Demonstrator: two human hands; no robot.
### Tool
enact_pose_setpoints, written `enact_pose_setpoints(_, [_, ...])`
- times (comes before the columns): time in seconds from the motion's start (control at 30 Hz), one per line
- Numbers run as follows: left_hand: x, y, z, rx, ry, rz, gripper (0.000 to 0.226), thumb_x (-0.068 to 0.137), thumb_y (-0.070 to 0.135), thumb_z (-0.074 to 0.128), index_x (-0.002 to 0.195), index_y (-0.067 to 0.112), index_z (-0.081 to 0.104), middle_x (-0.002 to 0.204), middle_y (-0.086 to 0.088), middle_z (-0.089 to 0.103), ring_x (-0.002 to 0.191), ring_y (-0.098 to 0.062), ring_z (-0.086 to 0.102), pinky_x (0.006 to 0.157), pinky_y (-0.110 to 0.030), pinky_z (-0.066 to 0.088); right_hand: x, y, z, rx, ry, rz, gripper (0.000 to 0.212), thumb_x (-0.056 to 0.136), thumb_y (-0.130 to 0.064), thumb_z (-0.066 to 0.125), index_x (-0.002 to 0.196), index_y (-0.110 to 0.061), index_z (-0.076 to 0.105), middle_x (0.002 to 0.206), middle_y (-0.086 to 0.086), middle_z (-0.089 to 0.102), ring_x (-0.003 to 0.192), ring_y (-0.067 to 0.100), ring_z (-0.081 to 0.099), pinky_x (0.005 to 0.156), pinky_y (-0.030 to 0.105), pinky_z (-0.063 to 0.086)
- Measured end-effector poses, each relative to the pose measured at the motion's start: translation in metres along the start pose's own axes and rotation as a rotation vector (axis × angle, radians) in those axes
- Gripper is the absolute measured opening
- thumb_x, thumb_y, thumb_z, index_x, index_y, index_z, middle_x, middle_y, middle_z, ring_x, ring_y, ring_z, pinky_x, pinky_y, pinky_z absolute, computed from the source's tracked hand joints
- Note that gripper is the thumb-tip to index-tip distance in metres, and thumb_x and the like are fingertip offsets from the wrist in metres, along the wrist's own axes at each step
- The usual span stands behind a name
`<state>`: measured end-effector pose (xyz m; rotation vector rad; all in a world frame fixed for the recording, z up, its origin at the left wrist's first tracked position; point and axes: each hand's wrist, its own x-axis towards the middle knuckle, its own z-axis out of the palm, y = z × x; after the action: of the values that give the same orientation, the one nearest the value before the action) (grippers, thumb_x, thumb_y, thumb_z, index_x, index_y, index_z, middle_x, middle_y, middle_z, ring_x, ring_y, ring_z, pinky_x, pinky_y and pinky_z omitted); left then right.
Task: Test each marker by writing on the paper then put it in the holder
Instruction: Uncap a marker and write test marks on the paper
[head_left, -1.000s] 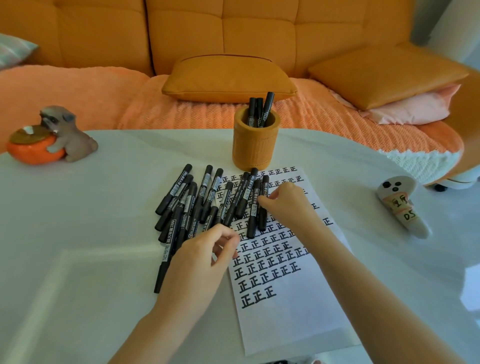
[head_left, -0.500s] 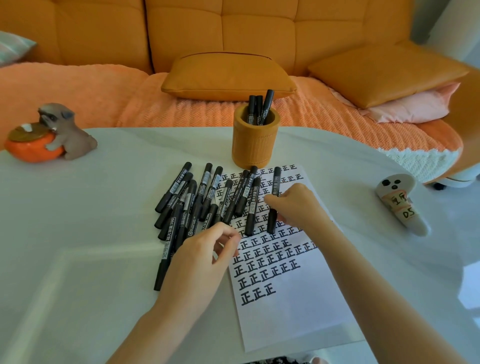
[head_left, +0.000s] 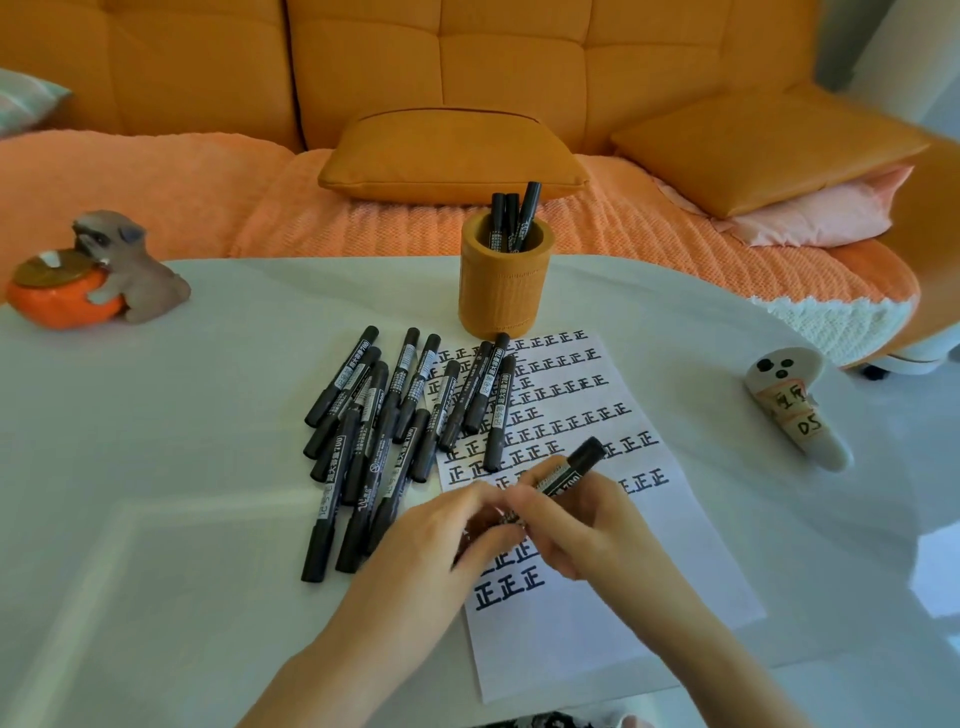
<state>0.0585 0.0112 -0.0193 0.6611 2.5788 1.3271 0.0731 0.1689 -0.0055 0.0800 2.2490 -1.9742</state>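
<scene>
Now the right hand (head_left: 582, 525) is gripping a black marker (head_left: 576, 465) above the paper (head_left: 597, 639), the left hand (head_left: 441, 540) pinching its blurred near end, probably uncapping; writing is coming next.

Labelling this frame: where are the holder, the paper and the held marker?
holder (head_left: 504, 301), head view, front wall.
paper (head_left: 550, 639), head view, blank lower part.
held marker (head_left: 563, 479), head view, labelled barrel.

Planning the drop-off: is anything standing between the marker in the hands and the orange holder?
Nothing upright. The held marker is over the paper; only loose markers lie flat between it and the holder, whose mouth, with three markers inside, has room.
</scene>
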Motion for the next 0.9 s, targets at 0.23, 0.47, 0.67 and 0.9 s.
enact_pose_setpoints(0.23, [-0.0055,0.0069,0.0034,-0.015,-0.056,-0.06,0.018,0.095,0.044,0.033,0.1,0.032,0.046,0.068,0.015,0.052,0.062,0.003,0.048,0.056,-0.014,0.036,-0.0042,0.0061,0.0037,0.05,0.045,-0.076,0.025,0.092,-0.016,0.058,0.067,-0.011,0.056,0.049,0.005,0.042,0.043,0.014,0.034,0.045,0.022,0.029])
enact_pose_setpoints(0.47, [-0.0048,0.0093,0.0017,-0.029,-0.059,-0.018,0.023,0.09,0.051,0.032,0.089,0.032,0.045,0.054,0.008,0.04,0.048,-0.01,0.036,0.048,-0.022,0.026,-0.004,0.0057,0.0031,0.126,0.021,-0.08,0.026,0.093,-0.018,0.055,0.069,-0.009,0.054,0.05,0.007,0.041,0.044,0.013,0.034,0.045,0.017,0.032])
enact_pose_setpoints(0.67, [-0.0041,0.0071,-0.0001,-0.115,-0.078,-0.034,0.027,0.09,0.053,0.035,0.094,0.033,0.052,0.058,0.0,0.038,0.05,-0.009,0.032,0.051,-0.025,0.025,-0.0062,0.0049,0.0036,0.141,0.001,-0.093,0.028,0.089,-0.028,0.054,0.062,-0.027,0.06,0.049,0.005,0.041,0.045,0.014,0.034,0.045,0.017,0.032])
enact_pose_setpoints(0.9, [-0.0044,0.0095,-0.0027,-0.217,-0.069,-0.05,0.027,0.084,0.058,0.04,0.095,0.039,0.055,0.054,0.002,0.035,0.052,-0.014,0.031,0.051,-0.025,0.023,-0.0084,0.0029,0.0016,0.113,-0.002,-0.127,0.028,0.089,-0.029,0.054,0.064,-0.016,0.057,0.052,0.011,0.04,0.048,0.018,0.033,0.046,0.02,0.03])
